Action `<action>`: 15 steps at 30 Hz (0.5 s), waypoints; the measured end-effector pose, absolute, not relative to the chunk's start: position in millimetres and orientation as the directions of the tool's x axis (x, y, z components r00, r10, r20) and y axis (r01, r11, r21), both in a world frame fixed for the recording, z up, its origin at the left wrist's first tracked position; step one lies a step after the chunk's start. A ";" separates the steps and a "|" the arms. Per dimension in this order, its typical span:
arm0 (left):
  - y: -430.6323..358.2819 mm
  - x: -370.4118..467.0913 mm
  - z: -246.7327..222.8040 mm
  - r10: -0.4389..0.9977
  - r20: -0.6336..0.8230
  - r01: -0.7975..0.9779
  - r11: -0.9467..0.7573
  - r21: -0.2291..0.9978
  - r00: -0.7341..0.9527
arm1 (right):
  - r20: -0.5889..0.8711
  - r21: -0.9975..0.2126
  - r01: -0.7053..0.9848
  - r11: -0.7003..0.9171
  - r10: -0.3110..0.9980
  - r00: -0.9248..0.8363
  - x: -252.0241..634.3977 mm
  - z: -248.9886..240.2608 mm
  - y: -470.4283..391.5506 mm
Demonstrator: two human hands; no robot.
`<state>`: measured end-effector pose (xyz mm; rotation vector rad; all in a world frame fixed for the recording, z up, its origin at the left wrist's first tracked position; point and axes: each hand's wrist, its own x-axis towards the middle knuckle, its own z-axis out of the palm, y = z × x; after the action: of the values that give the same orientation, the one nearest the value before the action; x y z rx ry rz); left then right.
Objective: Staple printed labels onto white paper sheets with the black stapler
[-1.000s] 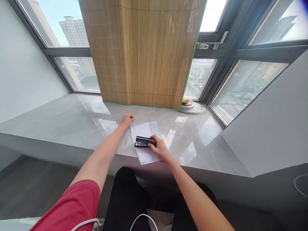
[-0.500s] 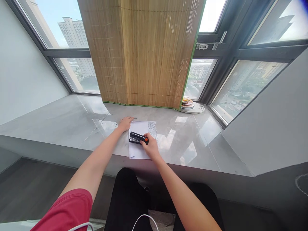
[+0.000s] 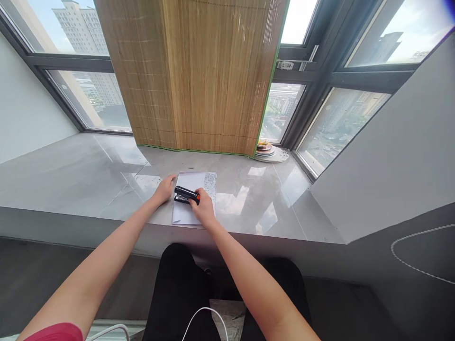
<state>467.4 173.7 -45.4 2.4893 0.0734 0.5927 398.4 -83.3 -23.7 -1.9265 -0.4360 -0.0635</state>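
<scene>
White sheets of paper (image 3: 185, 215), with dense dark writing or print along the right side, lie on the grey stone sill near its front edge. My right hand (image 3: 203, 204) is closed round the rear end of a black stapler (image 3: 185, 194) with an orange-red part. The stapler lies across the left half of the paper, its jaws pointing left and apart. Beside the paper's upper left edge is my left hand (image 3: 165, 188), its fingers partly hidden and close together near the sheet's edge; whether it pinches anything cannot be made out.
A small flat object (image 3: 191, 167) lies on the sill (image 3: 241, 199) beyond the paper. A bamboo blind (image 3: 213, 80) hangs down to the back of the sill. Stacked plates (image 3: 272, 154) stand at the back right by the window. A white cable (image 3: 206, 309) loops near my legs.
The view has shifted, so the scene sits further left. My left hand has drawn back from above the paper's top left corner to its left edge, uncovering the small flat object. The stapler remains in my right hand.
</scene>
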 end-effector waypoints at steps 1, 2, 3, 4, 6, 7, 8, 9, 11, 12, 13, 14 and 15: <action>173.5 463.0 -46.4 0.157 0.390 -0.089 -0.836 0.542 0.907 | 0.255 -0.870 0.349 -0.349 0.287 0.923 398.9 -24.3 -80.4; 172.4 460.2 -46.6 0.128 0.379 -0.104 -0.839 0.534 0.917 | 0.263 -0.851 0.370 -0.373 0.306 0.915 399.4 -24.7 -79.1; 170.6 458.6 -46.1 0.098 0.369 -0.120 -0.843 0.524 0.924 | 0.266 -0.833 0.388 -0.396 0.328 0.906 399.6 -24.9 -79.7; 168.4 457.7 -45.1 0.075 0.361 -0.131 -0.848 0.513 0.930 | 0.264 -0.817 0.401 -0.414 0.350 0.899 399.8 -25.0 -82.3; 163.8 456.1 -41.9 0.061 0.344 -0.125 -0.861 0.493 0.937 | 0.249 -0.803 0.405 -0.436 0.372 0.894 400.1 -25.4 -94.2; 161.7 454.6 -40.0 0.068 0.339 -0.112 -0.867 0.485 0.938 | 0.245 -0.804 0.402 -0.439 0.371 0.896 400.3 -25.9 -103.2; 159.7 452.2 -38.1 0.080 0.340 -0.099 -0.873 0.478 0.937 | 0.247 -0.807 0.398 -0.437 0.363 0.898 400.6 -26.7 -113.9; 157.2 449.0 -36.3 0.092 0.350 -0.090 -0.878 0.471 0.932 | 0.253 -0.811 0.393 -0.433 0.346 0.903 400.9 -27.8 -125.8; 148.3 440.4 -33.9 0.074 0.387 -0.118 -0.885 0.451 0.919 | 0.270 -0.818 0.381 -0.431 0.297 0.916 401.9 -30.4 -150.8; 140.5 435.6 -33.6 0.054 0.409 -0.147 -0.883 0.445 0.911 | 0.275 -0.820 0.372 -0.435 0.271 0.923 402.6 -31.6 -162.6; 130.0 431.0 -34.1 0.029 0.427 -0.181 -0.877 0.444 0.904 | 0.274 -0.822 0.358 -0.442 0.243 0.930 403.6 -32.5 -173.3; 116.8 426.8 -35.2 0.016 0.434 -0.205 -0.865 0.459 0.901 | 0.269 -0.825 0.343 -0.449 0.221 0.937 404.8 -32.8 -182.5; 101.3 423.0 -36.8 0.018 0.432 -0.219 -0.843 0.492 0.902 | 0.260 -0.829 0.330 -0.451 0.211 0.942 406.2 -32.4 -190.0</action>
<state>423.0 101.3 -36.8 2.5146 -0.1447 0.5777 406.2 -190.0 -32.4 -2.0552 -0.3847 -0.1445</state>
